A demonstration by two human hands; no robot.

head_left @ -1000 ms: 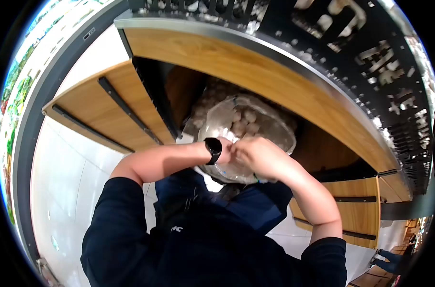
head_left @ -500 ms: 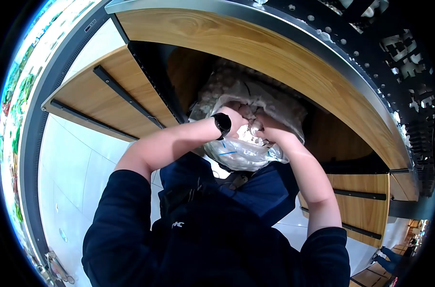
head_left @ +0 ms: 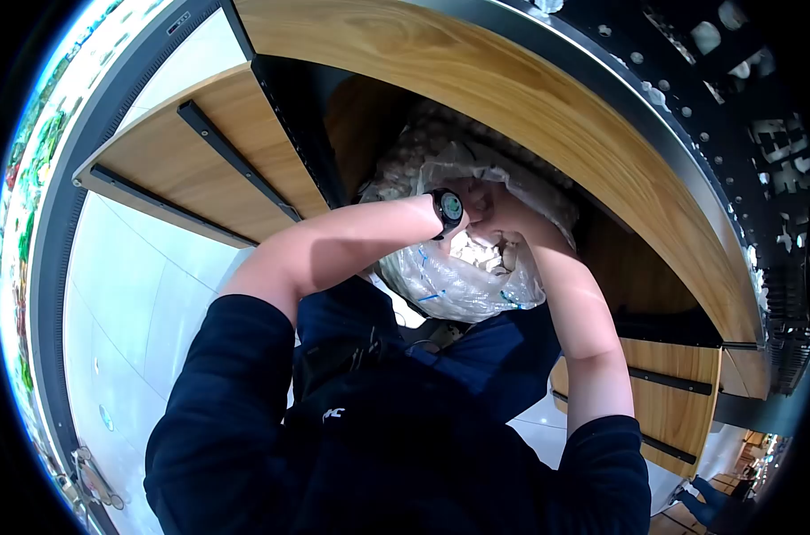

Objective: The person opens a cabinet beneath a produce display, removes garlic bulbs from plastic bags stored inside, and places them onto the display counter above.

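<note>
Clear plastic bag: the bag [head_left: 476, 292] sits at the near edge of the open cabinet, mouth up, its near side bulging close to the dark trousers [head_left: 498, 361]; thin blue marks show on its film.
White pieces: a cluster of white pieces [head_left: 487, 252] lies inside the bag, just on the near side of the hands; how many there are, and how deep they go, cannot be told.
Left hand: the left hand [head_left: 465, 207], with a black watch [head_left: 448, 209] at its wrist, reaches into the bag's mouth from the left; its fingers are mostly hidden, so whether they are open, closed or gripping cannot be told.
Right hand: the right hand [head_left: 505, 214] reaches in from the right, close to the left one; its fingers are lost in shadow and film, and their state cannot be told either.
Roundish pale things: a heap of them [head_left: 436, 134] lies on the far side of the bag, deeper in the shade of the cabinet; neither hand appears to touch it.
Wooden cabinet: its front panel [head_left: 512, 67] arches over the bag, with the left door [head_left: 222, 138] and the right door [head_left: 668, 388] both swung open.
Progress: the doors and the bag are already open, and both hands are at its contents; I judge this handling to be under way rather than finished, since white pieces lie in the bag and neither hand is out of it.
</note>
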